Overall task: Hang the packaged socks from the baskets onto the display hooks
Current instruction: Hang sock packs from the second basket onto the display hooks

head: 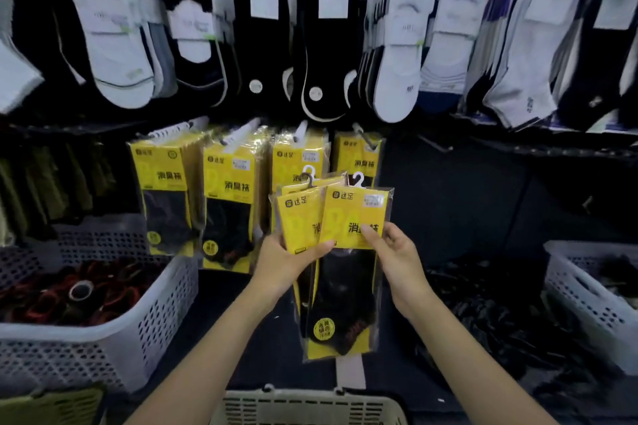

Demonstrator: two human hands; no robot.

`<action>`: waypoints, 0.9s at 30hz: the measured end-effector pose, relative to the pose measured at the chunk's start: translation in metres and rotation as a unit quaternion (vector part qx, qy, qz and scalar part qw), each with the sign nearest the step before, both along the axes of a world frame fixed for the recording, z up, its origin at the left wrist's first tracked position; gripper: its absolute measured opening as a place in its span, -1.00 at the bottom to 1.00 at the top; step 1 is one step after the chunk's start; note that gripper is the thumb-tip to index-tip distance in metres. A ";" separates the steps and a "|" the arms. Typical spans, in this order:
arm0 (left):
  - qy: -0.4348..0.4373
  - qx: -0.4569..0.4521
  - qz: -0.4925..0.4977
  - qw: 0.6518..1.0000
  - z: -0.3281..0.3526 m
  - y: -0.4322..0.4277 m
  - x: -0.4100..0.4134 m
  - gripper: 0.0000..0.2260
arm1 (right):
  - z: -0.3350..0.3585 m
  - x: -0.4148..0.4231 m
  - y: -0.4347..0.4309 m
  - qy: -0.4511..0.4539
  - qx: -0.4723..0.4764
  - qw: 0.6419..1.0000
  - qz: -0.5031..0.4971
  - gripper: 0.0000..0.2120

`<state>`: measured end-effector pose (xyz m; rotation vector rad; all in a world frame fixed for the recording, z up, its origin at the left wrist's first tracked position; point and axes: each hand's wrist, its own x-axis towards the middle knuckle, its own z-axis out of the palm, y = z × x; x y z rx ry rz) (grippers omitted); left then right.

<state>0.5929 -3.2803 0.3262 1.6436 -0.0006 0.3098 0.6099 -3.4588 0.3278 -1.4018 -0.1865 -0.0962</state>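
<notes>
Sock display wall (466,203) | left hand (286,260) grips yellow sock packs (299,217) | right hand (395,252) pinches front pack (348,217)

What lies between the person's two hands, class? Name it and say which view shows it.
In the head view, a fanned bunch of yellow sock packs lies between the left hand and the right hand. Both hands grip it.

Yellow sock packs (221,179) read "达足" and "消臭袜" (price stickers (241,164) too blurred).
</notes>
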 end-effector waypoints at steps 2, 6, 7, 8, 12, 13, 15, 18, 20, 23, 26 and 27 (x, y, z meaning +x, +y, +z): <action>0.000 -0.001 -0.014 1.000 0.008 0.001 0.004 -0.72 | 0.007 0.003 -0.002 -0.008 0.002 1.000 -0.005 -0.75; -0.011 -0.010 -0.009 1.000 0.022 0.007 0.010 -0.68 | 0.018 0.013 -0.016 -0.002 0.000 0.999 -0.041 -0.84; -0.016 -0.011 0.001 1.000 0.026 0.010 0.012 -0.73 | 0.021 0.017 -0.021 0.001 -0.002 0.999 -0.055 -0.85; -0.024 -0.012 0.012 1.000 0.028 0.014 0.015 -0.77 | 0.024 0.021 -0.026 -0.003 -0.007 0.998 -0.067 -0.85; -0.069 -0.024 0.045 0.996 0.039 0.028 0.025 -0.48 | 0.037 0.037 -0.041 -0.033 -0.028 0.994 -0.105 -0.87; -0.071 -0.019 0.054 0.996 0.042 0.030 0.026 -0.43 | 0.040 0.043 -0.044 -0.032 -0.031 0.993 -0.109 -0.87; -0.061 -0.015 0.075 0.995 0.048 0.030 0.027 -0.44 | 0.046 0.054 -0.048 -0.027 -0.050 0.993 -0.107 -0.87; -0.043 -0.018 0.095 0.994 0.051 0.031 0.033 -0.57 | 0.053 0.071 -0.045 -0.029 -0.090 0.992 -0.084 -0.87; -0.037 -0.032 0.099 0.994 0.049 0.031 0.039 -0.65 | 0.054 0.081 -0.042 -0.039 -0.124 0.989 -0.071 -0.87; -0.047 -0.034 0.109 0.992 0.047 0.028 0.043 -0.79 | 0.051 0.094 -0.037 -0.038 -0.134 0.988 -0.070 -0.89; -0.041 -0.043 0.100 0.993 0.042 0.027 0.050 -0.86 | 0.046 0.108 -0.033 -0.009 -0.099 0.993 -0.063 -0.90; -0.041 -0.048 0.095 0.993 0.043 0.026 0.050 -0.83 | 0.043 0.112 -0.032 0.011 -0.076 0.995 -0.058 -0.90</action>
